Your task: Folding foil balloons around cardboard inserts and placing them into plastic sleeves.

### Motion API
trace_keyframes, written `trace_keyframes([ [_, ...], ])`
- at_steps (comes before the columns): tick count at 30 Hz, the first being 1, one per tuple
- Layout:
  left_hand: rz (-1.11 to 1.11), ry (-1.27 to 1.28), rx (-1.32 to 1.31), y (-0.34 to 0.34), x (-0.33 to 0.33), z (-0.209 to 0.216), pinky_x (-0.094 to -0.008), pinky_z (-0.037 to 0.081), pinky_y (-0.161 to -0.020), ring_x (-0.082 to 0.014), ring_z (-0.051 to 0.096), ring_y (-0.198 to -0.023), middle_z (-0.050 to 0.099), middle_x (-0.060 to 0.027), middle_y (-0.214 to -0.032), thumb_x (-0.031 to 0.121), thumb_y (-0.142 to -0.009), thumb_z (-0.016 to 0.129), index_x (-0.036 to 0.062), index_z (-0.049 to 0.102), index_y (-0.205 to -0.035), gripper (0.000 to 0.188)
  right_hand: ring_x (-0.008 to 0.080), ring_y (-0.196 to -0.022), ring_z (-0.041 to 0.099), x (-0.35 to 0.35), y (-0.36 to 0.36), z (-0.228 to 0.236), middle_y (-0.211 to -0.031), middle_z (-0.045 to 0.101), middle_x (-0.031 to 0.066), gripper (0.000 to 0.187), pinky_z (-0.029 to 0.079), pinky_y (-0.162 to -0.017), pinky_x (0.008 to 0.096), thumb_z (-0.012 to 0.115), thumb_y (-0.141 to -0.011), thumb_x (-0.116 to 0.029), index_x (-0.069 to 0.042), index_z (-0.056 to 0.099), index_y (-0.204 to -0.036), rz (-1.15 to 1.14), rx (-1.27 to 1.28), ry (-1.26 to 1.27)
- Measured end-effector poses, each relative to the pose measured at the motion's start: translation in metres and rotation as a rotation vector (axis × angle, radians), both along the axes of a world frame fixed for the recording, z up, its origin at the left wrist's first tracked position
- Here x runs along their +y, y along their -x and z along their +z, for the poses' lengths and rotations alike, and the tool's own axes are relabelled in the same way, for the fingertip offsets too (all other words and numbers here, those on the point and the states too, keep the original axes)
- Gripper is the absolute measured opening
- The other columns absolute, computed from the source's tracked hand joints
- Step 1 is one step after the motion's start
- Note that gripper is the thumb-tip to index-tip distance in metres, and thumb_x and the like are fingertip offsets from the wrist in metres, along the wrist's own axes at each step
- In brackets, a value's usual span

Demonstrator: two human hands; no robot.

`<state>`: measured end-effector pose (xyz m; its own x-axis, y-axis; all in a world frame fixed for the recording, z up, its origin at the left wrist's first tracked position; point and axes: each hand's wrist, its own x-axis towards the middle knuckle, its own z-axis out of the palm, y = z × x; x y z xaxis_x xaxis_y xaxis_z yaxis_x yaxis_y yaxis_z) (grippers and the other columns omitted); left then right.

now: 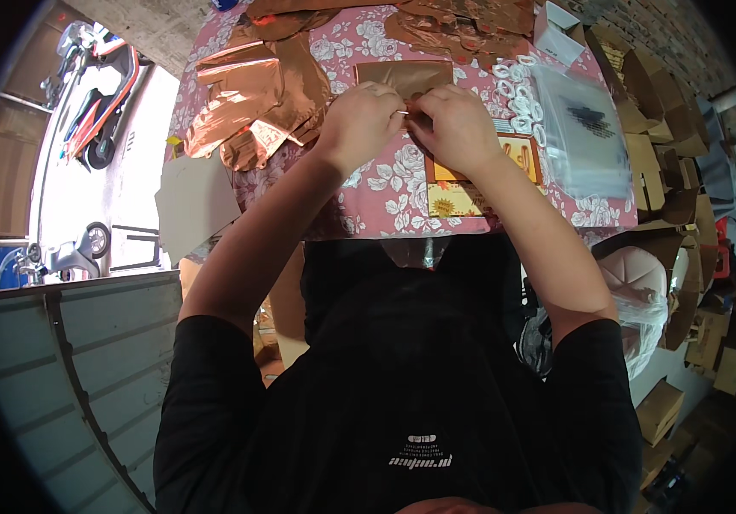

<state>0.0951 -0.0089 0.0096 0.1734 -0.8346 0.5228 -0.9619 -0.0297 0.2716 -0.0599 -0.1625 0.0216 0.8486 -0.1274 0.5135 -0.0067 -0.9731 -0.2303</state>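
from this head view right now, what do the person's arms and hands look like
The left hand and right hand are bare, with no gloves and no watch or bracelet to be seen. The left sleeve and right sleeve are short, plain and black, matching the black shirt, which has a small pale print.

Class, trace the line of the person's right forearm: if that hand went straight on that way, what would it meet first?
Most likely the shiny brown rectangular piece just ahead of the right hand; the fingers may already touch it, as depth is unclear.
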Motion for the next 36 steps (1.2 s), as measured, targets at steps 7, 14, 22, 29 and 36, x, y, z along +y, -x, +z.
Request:
trace_keyframes([
  [7, -0.146, -0.083, 0.092, -0.003, 0.008, 0.015, -0.0455, 0.056, -0.104, -0.0367, 0.069, -0.118, 0.076, -0.0158, -0.123, 0.012, -0.092, 0.075, 0.0026, 0.08, -0.112, 0.023, 0.0332, -0.098, 0.072, -0.007, 0.0, -0.005, -0.094, 0.075, 0.0099, 0.014, 0.058, -0.089, 0.0454, 0.082, -0.083, -0.013, -0.007, 0.076, -0.095, 0.04, -0.011, 0.021],
  [14, -0.086, -0.161, 0.06, 0.002, 0.017, 0.007, -0.0449, 0.055, -0.106, -0.0351, 0.069, -0.119, 0.076, -0.014, -0.126, 0.017, -0.093, 0.073, 0.0033, 0.081, -0.112, 0.025, 0.0351, -0.107, 0.071, 0.004, 0.024, 0.016, -0.107, 0.077, 0.0136, 0.023, 0.058, -0.096, 0.0463, 0.084, -0.084, -0.011, -0.004, 0.079, -0.106, 0.113, 0.01, -0.157],
  [22, -0.025, -0.204, -0.019, 0.016, 0.021, 0.006, -0.0426, 0.056, -0.106, -0.032, 0.07, -0.121, 0.076, -0.0097, -0.128, 0.015, -0.096, 0.07, 0.0059, 0.081, -0.108, 0.018, 0.0362, -0.112, 0.07, -0.01, 0.058, 0.01, -0.114, 0.077, 0.0144, 0.026, 0.058, -0.099, 0.0469, 0.085, -0.085, -0.01, -0.003, 0.079, -0.11, 0.11, 0.064, -0.163],
  [29, -0.001, -0.078, 0.188, 0.016, 0.02, -0.006, -0.0424, 0.058, -0.104, -0.0337, 0.071, -0.117, 0.077, -0.012, -0.125, 0.012, -0.097, 0.073, 0.0043, 0.08, -0.113, 0.019, 0.0354, -0.109, 0.071, -0.049, 0.039, 0.018, -0.111, 0.077, 0.0154, 0.023, 0.058, -0.096, 0.0462, 0.081, -0.088, -0.007, -0.002, 0.079, -0.11, -0.142, 0.051, -0.172],
  [36, -0.009, -0.08, 0.171, 0.018, 0.02, -0.001, -0.0431, 0.057, -0.104, -0.0347, 0.072, -0.117, 0.077, -0.0132, -0.125, 0.012, -0.097, 0.074, 0.0033, 0.08, -0.114, 0.021, 0.0354, -0.101, 0.072, -0.058, 0.028, 0.02, -0.101, 0.076, 0.0164, 0.018, 0.057, -0.091, 0.0443, 0.085, -0.087, -0.013, -0.002, 0.08, -0.101, -0.189, 0.318, -0.362],
])
